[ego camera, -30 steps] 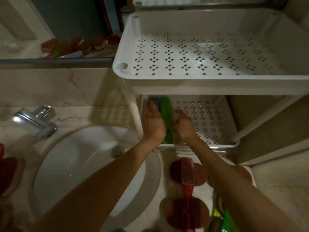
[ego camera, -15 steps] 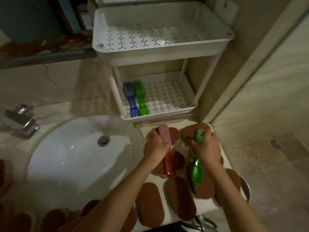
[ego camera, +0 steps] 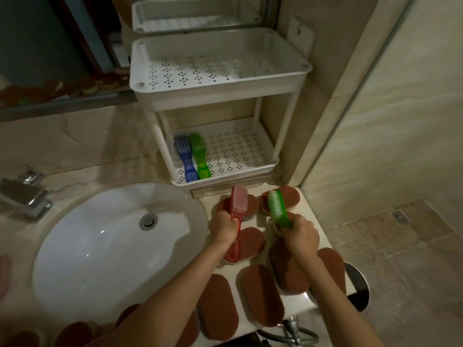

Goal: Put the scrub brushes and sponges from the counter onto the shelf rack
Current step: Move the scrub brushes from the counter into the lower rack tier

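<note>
Left hand [ego camera: 226,227] grips one red brush [ego camera: 236,216], right hand [ego camera: 302,234] one green brush [ego camera: 278,209]

A red scrub brush [ego camera: 236,214] and a green scrub brush [ego camera: 277,208] are held bristles-up above the counter [ego camera: 253,265], each gripped by its handle. A blue brush [ego camera: 185,156] and a second green brush [ego camera: 199,155] lie side by side at the left of the white shelf rack's [ego camera: 225,93] lower tier. Brown oval sponges [ego camera: 217,306] lie scattered across the counter.
</note>
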`<state>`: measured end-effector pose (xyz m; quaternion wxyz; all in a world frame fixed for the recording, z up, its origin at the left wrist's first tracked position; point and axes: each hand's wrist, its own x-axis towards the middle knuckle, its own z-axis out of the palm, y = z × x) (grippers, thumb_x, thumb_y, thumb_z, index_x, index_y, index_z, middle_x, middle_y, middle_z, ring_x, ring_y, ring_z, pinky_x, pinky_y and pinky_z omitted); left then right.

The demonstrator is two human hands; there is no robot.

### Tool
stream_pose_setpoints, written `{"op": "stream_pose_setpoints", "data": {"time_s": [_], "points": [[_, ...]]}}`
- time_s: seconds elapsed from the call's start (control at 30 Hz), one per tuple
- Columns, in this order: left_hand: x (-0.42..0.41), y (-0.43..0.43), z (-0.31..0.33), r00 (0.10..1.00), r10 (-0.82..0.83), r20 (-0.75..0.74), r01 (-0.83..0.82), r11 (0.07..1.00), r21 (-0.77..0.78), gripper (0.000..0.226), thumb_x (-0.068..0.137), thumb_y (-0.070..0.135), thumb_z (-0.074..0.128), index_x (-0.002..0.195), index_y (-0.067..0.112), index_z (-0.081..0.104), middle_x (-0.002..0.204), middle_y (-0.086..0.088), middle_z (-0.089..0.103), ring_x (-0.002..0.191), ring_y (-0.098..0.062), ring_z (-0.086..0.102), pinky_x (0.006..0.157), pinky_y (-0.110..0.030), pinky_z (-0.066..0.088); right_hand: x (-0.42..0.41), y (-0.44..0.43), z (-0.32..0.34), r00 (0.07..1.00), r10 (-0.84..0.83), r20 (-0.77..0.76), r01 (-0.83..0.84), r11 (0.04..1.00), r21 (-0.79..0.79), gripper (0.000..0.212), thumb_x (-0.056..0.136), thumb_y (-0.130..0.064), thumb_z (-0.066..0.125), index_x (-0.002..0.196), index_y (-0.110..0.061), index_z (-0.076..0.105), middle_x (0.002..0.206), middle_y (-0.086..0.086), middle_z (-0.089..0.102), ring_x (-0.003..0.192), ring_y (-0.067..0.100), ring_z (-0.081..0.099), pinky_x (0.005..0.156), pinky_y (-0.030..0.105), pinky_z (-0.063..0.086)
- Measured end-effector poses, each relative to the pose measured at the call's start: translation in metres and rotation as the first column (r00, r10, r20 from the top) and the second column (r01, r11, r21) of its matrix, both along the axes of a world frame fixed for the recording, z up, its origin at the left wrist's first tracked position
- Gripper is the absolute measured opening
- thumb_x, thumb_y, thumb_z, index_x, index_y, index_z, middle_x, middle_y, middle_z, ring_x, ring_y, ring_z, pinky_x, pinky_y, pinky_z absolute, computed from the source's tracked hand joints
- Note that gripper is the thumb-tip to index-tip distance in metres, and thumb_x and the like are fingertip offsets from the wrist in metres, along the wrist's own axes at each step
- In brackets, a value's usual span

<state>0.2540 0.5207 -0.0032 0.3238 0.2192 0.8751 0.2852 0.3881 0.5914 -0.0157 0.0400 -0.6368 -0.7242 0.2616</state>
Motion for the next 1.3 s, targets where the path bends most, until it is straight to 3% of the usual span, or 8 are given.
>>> {"op": "stream_pose_setpoints", "data": {"time_s": [0.2,0.33,0.43,0.57,0.77,0.83,0.97,1.3], "points": [[-0.023,0.012,0.023,0.999,-0.008,-0.037,0.014,0.985,0.17,0.023,0.094,0.014,0.047,0.102,0.0,0.063,0.101,-0.022,0.068,0.094,-0.034,0.065,0.073,-0.035,0.049,-0.027,0.005,0.029,0.979,0.063,-0.192,-0.04,0.992,0.122,0.016,0.09,-0.01,0.051,0.102,-0.001,0.058,0.1,0.022,0.066,0.095,0.04,0.061,0.067,0.033,0.035],[-0.055,0.039,0.035,0.994,-0.01,-0.107,0.027,0.987,0.158,0.022,0.095,0.009,0.043,0.105,0.004,0.062,0.08,-0.013,0.063,0.063,-0.019,0.057,0.045,-0.02,0.035,-0.068,0.032,0.04,0.946,0.029,-0.323,-0.016,0.999,0.043,0.02,0.091,-0.013,0.051,0.102,0.001,0.062,0.103,0.023,0.068,0.1,0.038,0.062,0.079,0.038,0.045],[-0.08,0.063,0.044,0.994,0.028,-0.11,-0.012,0.989,0.149,0.02,0.093,0.003,0.043,0.077,0.007,0.054,0.075,-0.011,0.059,0.083,-0.03,0.061,0.063,-0.032,0.041,-0.094,0.057,0.039,0.922,0.032,-0.385,-0.039,0.999,-0.008,0.022,0.091,-0.011,0.051,0.105,0.003,0.063,0.105,0.023,0.068,0.103,0.037,0.062,0.084,0.039,0.047],[-0.112,0.097,0.033,0.993,0.104,-0.053,-0.094,0.983,0.157,0.021,0.093,0.006,0.046,0.099,-0.006,0.062,0.099,-0.022,0.065,0.098,-0.035,0.064,0.077,-0.04,0.05,-0.133,0.095,0.033,0.919,0.095,-0.384,-0.116,0.993,-0.032,0.021,0.089,-0.008,0.055,0.099,0.007,0.066,0.094,0.023,0.068,0.092,0.034,0.065,0.072,0.036,0.045],[-0.148,0.125,0.005,0.979,0.154,0.135,-0.177,0.968,0.177,0.024,0.097,0.008,0.045,0.075,0.014,0.054,0.075,0.001,0.05,0.073,-0.017,0.05,0.041,-0.009,0.036,-0.185,0.145,0.014,0.932,0.18,-0.313,-0.232,0.963,-0.137,0.025,0.097,-0.013,0.043,0.109,0.003,0.059,0.109,0.021,0.065,0.101,0.033,0.064,0.082,0.038,0.049],[-0.151,0.129,-0.002,0.974,0.165,0.153,-0.193,0.963,0.19,0.015,0.096,0.006,0.047,0.088,0.007,0.06,0.085,-0.006,0.053,0.07,-0.016,0.054,0.039,-0.011,0.037,-0.197,0.156,0.004,0.935,0.171,-0.31,-0.236,0.954,-0.185,0.027,0.098,-0.015,0.041,0.111,0.003,0.057,0.112,0.023,0.064,0.097,0.033,0.063,0.084,0.04,0.051],[-0.16,0.13,-0.016,0.98,0.171,0.099,-0.185,0.971,0.149,0.035,0.094,0.003,0.047,0.06,0.011,0.045,0.06,-0.004,0.047,0.04,-0.015,0.047,0.022,-0.013,0.033,-0.213,0.169,-0.012,0.954,0.177,-0.242,-0.23,0.95,-0.213,0.027,0.097,-0.016,0.044,0.109,0.002,0.061,0.104,0.017,0.065,0.088,0.027,0.062,0.078,0.034,0.053],[-0.164,0.122,-0.024,0.991,0.043,-0.126,-0.027,0.992,0.125,0.05,0.092,0.011,0.055,0.045,0.013,0.037,0.05,-0.002,0.042,0.053,-0.021,0.049,0.051,-0.03,0.043,-0.218,0.159,-0.02,0.928,0.33,-0.173,-0.343,0.938,-0.05,0.024,0.098,-0.014,0.041,0.116,-0.009,0.055,0.111,0.01,0.062,0.08,0.017,0.055,0.063,0.019,0.041]]}}
